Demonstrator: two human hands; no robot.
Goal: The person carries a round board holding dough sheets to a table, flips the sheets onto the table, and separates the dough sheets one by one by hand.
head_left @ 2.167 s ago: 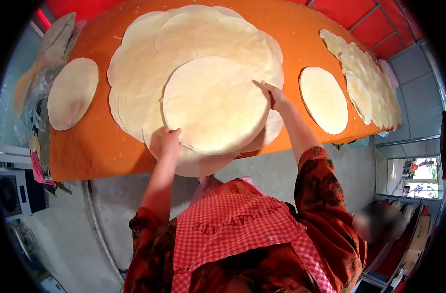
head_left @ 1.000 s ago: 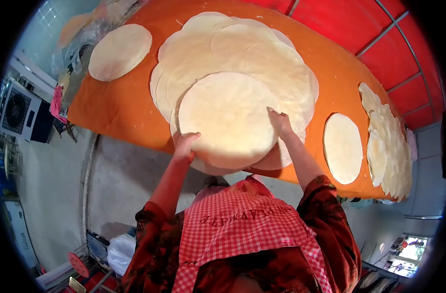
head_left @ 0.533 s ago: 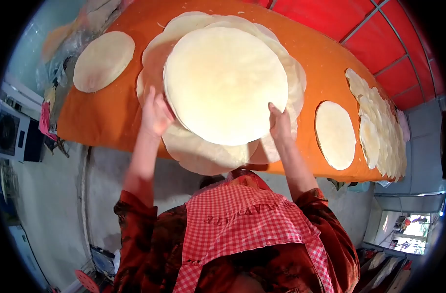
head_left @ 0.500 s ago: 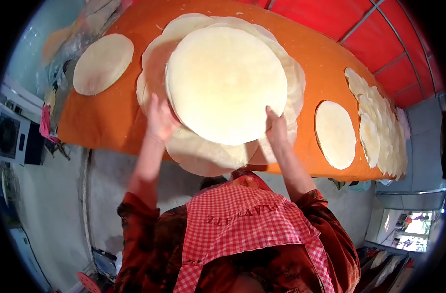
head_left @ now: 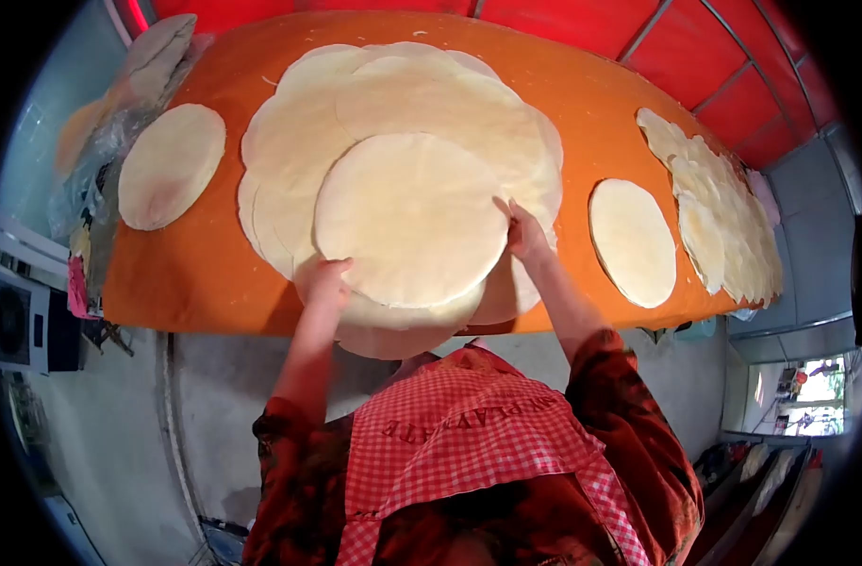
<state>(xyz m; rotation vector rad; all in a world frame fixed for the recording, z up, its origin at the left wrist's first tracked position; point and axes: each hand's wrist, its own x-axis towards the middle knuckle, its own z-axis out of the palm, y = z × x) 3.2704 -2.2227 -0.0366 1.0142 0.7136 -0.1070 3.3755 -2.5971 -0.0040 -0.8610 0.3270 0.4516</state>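
A round, pale sheet stack (head_left: 412, 217) is held between my two hands, over a wide ring of overlapping thin round sheets (head_left: 290, 123) on the orange table cover. At its lower left edge my left hand (head_left: 325, 281) grips it, thumb on top and the fingers hidden beneath. My right hand (head_left: 527, 231) holds the right edge, its thumb also on top. Below the held stack, more round sheets (head_left: 403, 338) overhang the table's front edge.
The orange table (head_left: 195, 292) also bears a round piece on the left (head_left: 173, 168), another on the right (head_left: 633, 243), and a long pile of overlapping rounds (head_left: 709, 212) at the far right. Clear plastic (head_left: 82, 189) lies at the left end.
The held stack has come down and toward me from its raised position. My left hand, spread beside it before, now grips its lower left edge. The view has shifted slightly.
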